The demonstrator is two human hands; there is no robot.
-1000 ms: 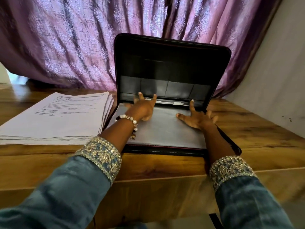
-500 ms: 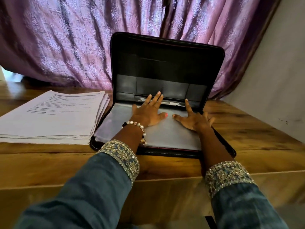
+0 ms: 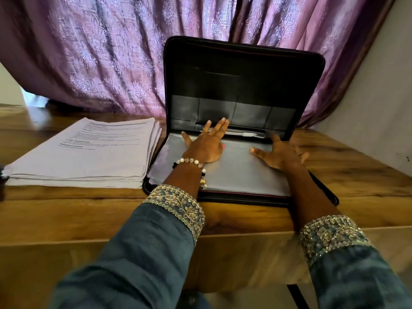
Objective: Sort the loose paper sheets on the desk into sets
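A warm brown wooden table (image 3: 66, 210) is carrying everything. On its right an open black zip folder (image 3: 243, 85) is lying; the left hand (image 3: 206, 146) and right hand (image 3: 279, 153) are resting flat, fingers straight, holding nothing, on its grey plastic sleeve (image 3: 240, 172). The stack of printed white paper sheets (image 3: 89, 150) is sitting just left. A purple patterned curtain (image 3: 100, 52) is hanging beyond.

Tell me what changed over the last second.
The left hand uncurled and slid flat toward the folder's hinge, fingers now straight. The right hand stayed flat on the clear sleeve. Folder open, paper stack untouched.
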